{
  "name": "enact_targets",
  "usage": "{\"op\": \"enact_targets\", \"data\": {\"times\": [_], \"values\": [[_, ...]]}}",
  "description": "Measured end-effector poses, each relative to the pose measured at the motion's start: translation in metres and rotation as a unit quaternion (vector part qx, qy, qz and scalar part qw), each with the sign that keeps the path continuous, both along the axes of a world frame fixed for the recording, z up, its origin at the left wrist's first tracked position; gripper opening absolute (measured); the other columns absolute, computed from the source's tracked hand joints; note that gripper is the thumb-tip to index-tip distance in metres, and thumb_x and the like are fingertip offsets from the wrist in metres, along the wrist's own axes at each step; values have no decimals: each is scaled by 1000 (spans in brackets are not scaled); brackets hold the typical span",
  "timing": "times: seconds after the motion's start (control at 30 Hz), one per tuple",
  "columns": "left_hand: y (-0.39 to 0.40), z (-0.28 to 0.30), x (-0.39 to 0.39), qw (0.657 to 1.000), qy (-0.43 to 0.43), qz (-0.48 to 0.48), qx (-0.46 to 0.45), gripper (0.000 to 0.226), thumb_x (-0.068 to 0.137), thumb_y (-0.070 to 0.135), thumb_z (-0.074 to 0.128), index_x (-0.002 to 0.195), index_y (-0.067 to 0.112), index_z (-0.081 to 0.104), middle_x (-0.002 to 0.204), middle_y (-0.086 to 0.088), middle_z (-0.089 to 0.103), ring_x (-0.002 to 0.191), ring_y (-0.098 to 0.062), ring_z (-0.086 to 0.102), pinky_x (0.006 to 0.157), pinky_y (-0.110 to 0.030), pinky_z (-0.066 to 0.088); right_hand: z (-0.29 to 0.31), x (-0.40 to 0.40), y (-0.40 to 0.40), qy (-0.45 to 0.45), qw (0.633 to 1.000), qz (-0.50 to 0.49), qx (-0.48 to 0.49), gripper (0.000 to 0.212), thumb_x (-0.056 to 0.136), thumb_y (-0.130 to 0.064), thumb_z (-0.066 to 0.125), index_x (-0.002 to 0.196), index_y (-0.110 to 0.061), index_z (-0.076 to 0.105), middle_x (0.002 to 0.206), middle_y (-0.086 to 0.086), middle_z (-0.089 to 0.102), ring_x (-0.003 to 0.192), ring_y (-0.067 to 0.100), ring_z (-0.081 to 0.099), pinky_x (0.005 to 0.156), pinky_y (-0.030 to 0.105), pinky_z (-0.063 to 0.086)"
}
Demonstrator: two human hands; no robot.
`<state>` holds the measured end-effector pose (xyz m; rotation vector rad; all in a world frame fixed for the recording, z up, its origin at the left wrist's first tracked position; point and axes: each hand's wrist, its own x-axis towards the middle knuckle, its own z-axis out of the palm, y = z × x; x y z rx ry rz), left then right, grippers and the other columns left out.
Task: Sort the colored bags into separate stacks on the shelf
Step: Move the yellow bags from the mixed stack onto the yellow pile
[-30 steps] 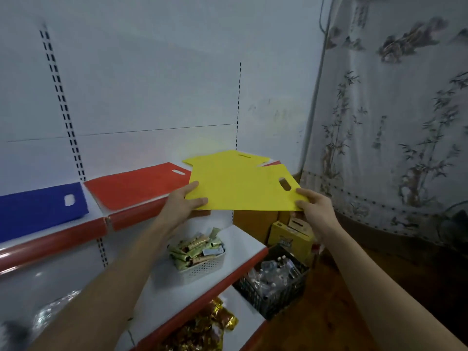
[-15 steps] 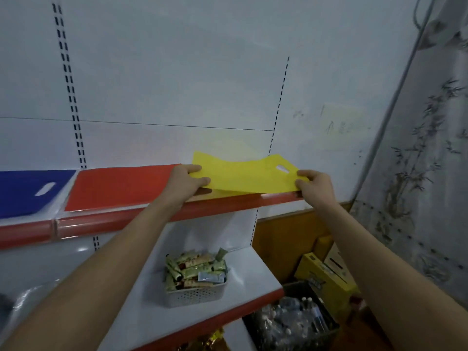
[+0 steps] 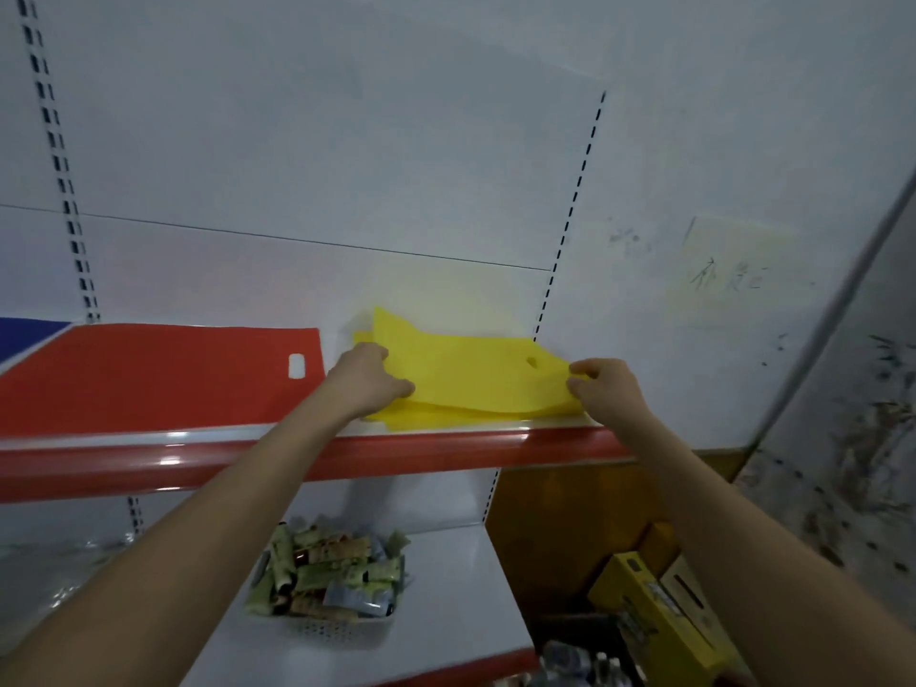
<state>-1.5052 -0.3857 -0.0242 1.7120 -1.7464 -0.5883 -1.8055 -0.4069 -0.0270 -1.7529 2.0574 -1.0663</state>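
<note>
Yellow bag going down on the yellow stack, one grip at each end!

The yellow bag point(image 3: 476, 379) lies centre frame on the top shelf point(image 3: 446, 451), stretched between the two hands with its long axis running left to right along the shelf's red front edge. The left hand point(image 3: 369, 376) pinches the bag's left end, thumb curled on top; the right hand point(image 3: 602, 389) pinches the right end, fingertips curled over the edge beside the handle cut-out point(image 3: 531, 361). That cut-out sits toward the right of frame, so the handle end points right, nearer the right hand. Below it more yellow sheets peek out, the stack point(image 3: 421, 422) it belongs to. The red bag point(image 3: 158, 374) lies just left, not touching as far as I can tell, with a sliver of blue bag point(image 3: 25, 332) at far left. Next, by my call: square the edges and let go.
</note>
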Motion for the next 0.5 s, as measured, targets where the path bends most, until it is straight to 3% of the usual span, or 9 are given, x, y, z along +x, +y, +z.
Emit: {"op": "enact_targets", "data": {"times": [0.27,0.4,0.5], "values": [[6,0,-15,999,-38,16,6,75,86,24,72,150,10,34,155,-13,33,131,-26,47,93,-25,40,-12,-25,-29,139,984,65,95,39,93,-29,61,130,-18,61,136,15,55,128,33,48,103,34,36],[17,1,-17,997,-41,57,-13,66,90,26,68,147,9,39,154,-13,35,137,-26,40,104,-28,35,-8,-28,-28,134,988,64,40,34,97,-30,57,129,-21,60,136,10,49,131,34,38,103,45,36],[31,2,-21,996,-43,73,-25,59,91,24,66,144,9,44,152,-12,39,137,-25,39,104,-28,33,0,-20,-20,70,990,112,-55,28,96,-18,56,122,-11,64,125,14,57,120,33,49,96,38,40]]}}
